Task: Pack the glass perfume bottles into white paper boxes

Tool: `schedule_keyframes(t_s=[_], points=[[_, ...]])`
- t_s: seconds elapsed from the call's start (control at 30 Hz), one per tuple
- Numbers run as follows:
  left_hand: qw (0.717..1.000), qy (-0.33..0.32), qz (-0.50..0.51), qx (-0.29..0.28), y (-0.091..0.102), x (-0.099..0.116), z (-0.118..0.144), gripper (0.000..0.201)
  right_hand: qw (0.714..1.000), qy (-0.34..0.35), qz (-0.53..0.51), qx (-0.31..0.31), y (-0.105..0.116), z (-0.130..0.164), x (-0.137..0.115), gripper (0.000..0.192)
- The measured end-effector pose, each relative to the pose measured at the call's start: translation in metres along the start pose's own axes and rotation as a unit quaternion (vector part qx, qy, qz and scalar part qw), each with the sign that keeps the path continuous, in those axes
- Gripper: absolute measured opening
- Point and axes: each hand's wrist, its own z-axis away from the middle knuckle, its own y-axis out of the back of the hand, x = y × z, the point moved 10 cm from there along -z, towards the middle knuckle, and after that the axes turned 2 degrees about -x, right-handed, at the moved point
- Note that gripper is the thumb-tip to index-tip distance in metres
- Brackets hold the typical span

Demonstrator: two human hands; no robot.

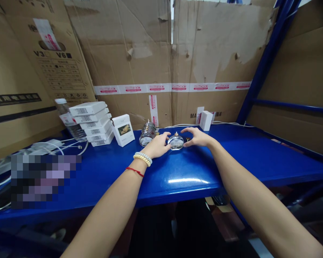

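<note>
A small round clear glass bottle [176,142] with a gold-coloured neck stands upright on the blue shelf top, between my two hands. My left hand [158,145] is at its left side, fingers curved and apart, the thumb tip close to or touching the glass. From the right, my right hand [196,137] reaches in with thumb and forefinger spread beside the bottle. Whether either hand presses on the glass is hard to tell. Just behind my left hand, several similar glass bottles [146,136] stand in a row. A small dark and gold piece [188,139] lies beside my right hand.
To the left are a stack of white boxes [95,123], an upright white box with a picture [123,130], a plastic water bottle [70,120] and white cables [66,145]. A small white box [205,120] stands at the back right. Cardboard [140,64] walls the rear.
</note>
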Motion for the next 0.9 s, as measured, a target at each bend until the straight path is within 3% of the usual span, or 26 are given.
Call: schedule_keyframes(t_s=[0.3, 0.53, 0.6, 0.77, 0.9], points=[[1.0, -0.005, -0.004, 0.002, 0.003, 0.004, 0.001, 0.052, 1.0, 0.014, 0.003, -0.006, -0.005, -0.002, 0.001, 0.072], [1.0, -0.004, 0.002, 0.008, 0.003, 0.003, 0.001, 0.053, 0.998, 0.027, -0.053, -0.006, -0.006, -0.004, 0.0, 0.061], [1.0, -0.004, 0.014, 0.017, 0.006, 0.004, 0.002, 0.054, 0.998, 0.027, -0.048, 0.018, -0.002, -0.005, 0.0, 0.056], [0.994, 0.015, 0.083, 0.066, 0.019, 0.001, 0.004, 0.047, 0.989, -0.002, 0.004, 0.145, 0.023, -0.003, 0.007, 0.033], [0.995, 0.009, 0.059, 0.074, 0.02, 0.0, 0.003, 0.05, 0.988, -0.008, -0.047, 0.145, 0.028, -0.001, 0.009, 0.026]])
